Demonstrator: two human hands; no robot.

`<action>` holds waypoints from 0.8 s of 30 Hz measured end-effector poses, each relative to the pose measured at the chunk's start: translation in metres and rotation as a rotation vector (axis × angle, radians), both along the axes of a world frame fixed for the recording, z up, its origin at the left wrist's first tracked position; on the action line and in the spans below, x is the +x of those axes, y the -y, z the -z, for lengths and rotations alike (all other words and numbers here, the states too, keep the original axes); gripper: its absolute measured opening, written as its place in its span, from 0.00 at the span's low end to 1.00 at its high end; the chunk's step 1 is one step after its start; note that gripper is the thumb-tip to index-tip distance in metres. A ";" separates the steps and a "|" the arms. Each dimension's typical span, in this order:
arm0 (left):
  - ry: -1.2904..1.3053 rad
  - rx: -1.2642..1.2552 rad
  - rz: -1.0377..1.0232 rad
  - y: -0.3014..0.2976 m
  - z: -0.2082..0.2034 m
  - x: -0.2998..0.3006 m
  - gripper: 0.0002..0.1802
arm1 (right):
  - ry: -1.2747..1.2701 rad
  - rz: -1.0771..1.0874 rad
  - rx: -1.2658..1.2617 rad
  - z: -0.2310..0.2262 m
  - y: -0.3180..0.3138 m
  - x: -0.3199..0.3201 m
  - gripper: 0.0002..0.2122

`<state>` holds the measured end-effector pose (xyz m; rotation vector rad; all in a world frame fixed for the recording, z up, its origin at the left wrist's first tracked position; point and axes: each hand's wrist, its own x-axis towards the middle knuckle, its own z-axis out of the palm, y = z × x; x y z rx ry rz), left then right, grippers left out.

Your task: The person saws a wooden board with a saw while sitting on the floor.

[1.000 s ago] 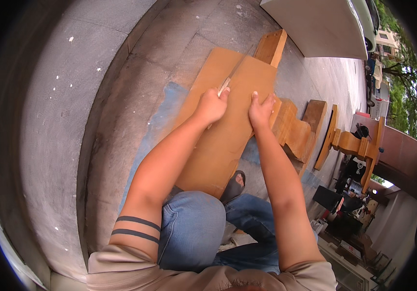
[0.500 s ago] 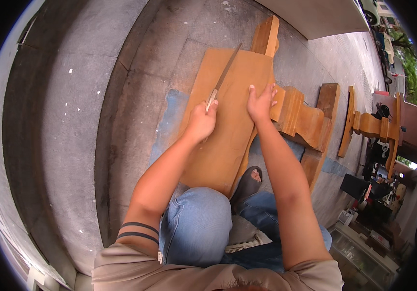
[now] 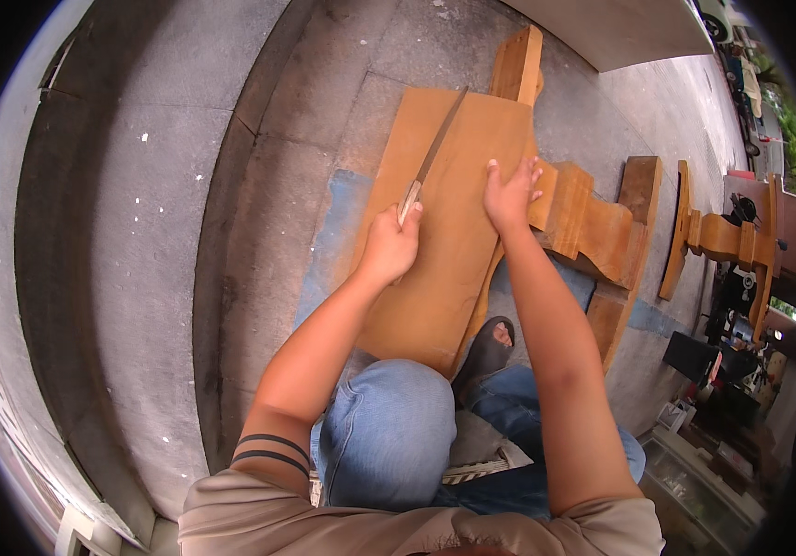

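Note:
My left hand (image 3: pixel 391 243) is closed round the pale wooden handle of a long, tapered narrow-bladed tool (image 3: pixel 440 139); whether it is a knife or a file I cannot make out. The blade lies over a broad flat brown wooden board (image 3: pixel 458 222), pointing away from me toward its far edge. At the board's right edge rests my right hand (image 3: pixel 511 196), its thumb and fingers apart, the fingertips reaching over toward the shaped wooden support (image 3: pixel 572 208) beside the board. That support partly hides behind my right forearm.
A thick wooden beam (image 3: pixel 517 65) juts out past the board's far end. Farther right stands another shaped wooden piece (image 3: pixel 719 237). A raised step (image 3: pixel 222 185) runs along the left, and blue patches (image 3: pixel 335 227) mark the floor. My sandalled foot (image 3: pixel 486 350) is near the board.
The whole view has shifted slightly, so things appear farther right. Against the board, my left hand and the tool have come a little nearer to me. My right hand stays at the board's edge.

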<state>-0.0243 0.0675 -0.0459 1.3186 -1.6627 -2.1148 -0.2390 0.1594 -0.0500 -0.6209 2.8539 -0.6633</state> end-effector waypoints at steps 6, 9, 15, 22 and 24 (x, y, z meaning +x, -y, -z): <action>-0.018 0.030 -0.010 0.029 0.006 -0.060 0.26 | 0.001 -0.006 -0.014 0.001 0.004 0.002 0.40; -0.053 -0.016 -0.027 -0.012 0.017 -0.007 0.24 | 0.009 0.008 -0.010 0.001 -0.003 0.006 0.40; -0.047 0.043 0.017 0.020 -0.002 -0.051 0.23 | 0.004 -0.005 -0.010 -0.003 0.005 0.004 0.40; -0.036 -0.039 0.006 -0.026 0.003 0.013 0.28 | 0.007 0.019 -0.003 0.000 -0.006 0.001 0.40; -0.016 -0.027 0.021 -0.023 0.000 0.018 0.28 | 0.013 0.011 0.001 -0.003 -0.001 0.000 0.40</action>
